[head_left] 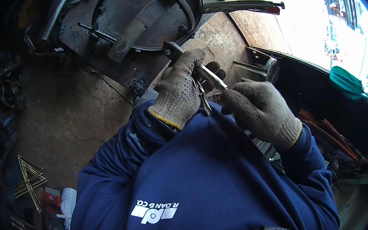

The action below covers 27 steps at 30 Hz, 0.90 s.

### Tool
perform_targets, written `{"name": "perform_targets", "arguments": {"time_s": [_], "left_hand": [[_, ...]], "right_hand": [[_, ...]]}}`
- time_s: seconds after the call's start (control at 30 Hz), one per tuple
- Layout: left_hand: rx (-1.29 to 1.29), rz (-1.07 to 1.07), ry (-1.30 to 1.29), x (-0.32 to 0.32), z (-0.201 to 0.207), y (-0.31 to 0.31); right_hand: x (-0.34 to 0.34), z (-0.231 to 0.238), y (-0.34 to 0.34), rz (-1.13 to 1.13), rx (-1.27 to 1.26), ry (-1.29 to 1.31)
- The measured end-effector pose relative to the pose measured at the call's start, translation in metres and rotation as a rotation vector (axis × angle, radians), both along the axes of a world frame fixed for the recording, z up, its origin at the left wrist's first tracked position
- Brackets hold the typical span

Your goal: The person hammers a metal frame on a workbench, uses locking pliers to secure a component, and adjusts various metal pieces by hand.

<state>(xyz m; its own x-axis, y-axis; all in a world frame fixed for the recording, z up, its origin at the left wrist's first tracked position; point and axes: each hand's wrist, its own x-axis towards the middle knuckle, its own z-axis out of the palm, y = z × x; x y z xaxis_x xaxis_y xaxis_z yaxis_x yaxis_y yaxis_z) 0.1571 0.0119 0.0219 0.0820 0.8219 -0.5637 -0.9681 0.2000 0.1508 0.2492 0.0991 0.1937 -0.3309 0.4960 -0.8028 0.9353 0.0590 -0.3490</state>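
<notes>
My left hand point(181, 82), in a grey dotted work glove with a yellow cuff, is wrapped round a pair of metal locking pliers point(211, 77). The pliers' jaw end points up and left towards the metal ring; a handle lever hangs below the palm. At the lower right end of the pliers, the gloved fingers of my right hand point(263, 109) are closed in a pinch. They hide the tip there. Just beyond my hands, a round metal ring point(151, 48) lies on a dark steel plate point(78, 32).
A locking clamp point(240, 6) with a red end grips the ring's right side. A flat bar point(128, 38) crosses inside the ring. Thin brass-coloured rods point(30, 174) lie at left. Dark bin-like sheet metal point(313, 76) and a green cloth point(347, 82) stand at right.
</notes>
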Motion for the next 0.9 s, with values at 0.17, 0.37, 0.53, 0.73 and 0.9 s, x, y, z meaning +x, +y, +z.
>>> {"name": "perform_targets", "arguments": {"time_s": [0.17, 0.37, 0.53, 0.73, 0.9], "left_hand": [[-0.276, -0.032, -0.301, -0.007, 0.014, 0.017], [0.227, -0.131, 0.57, 0.004, 0.003, -0.006], [-0.117, -0.115, -0.098, -0.006, 0.001, 0.008], [-0.134, 0.08, -0.103, 0.003, 0.006, 0.009], [0.039, -0.131, 0.271, -0.007, -0.006, 0.002]], "right_hand": [[0.012, -0.014, -0.021, 0.365, 0.634, 0.171], [0.012, -0.01, -0.02, 0.409, 0.505, 0.063], [0.014, -0.012, -0.022, 0.462, 0.537, 0.029], [0.046, -0.065, -0.01, -0.034, 0.091, 0.516], [0.021, -0.054, -0.007, -0.431, -0.456, 0.24]]}}
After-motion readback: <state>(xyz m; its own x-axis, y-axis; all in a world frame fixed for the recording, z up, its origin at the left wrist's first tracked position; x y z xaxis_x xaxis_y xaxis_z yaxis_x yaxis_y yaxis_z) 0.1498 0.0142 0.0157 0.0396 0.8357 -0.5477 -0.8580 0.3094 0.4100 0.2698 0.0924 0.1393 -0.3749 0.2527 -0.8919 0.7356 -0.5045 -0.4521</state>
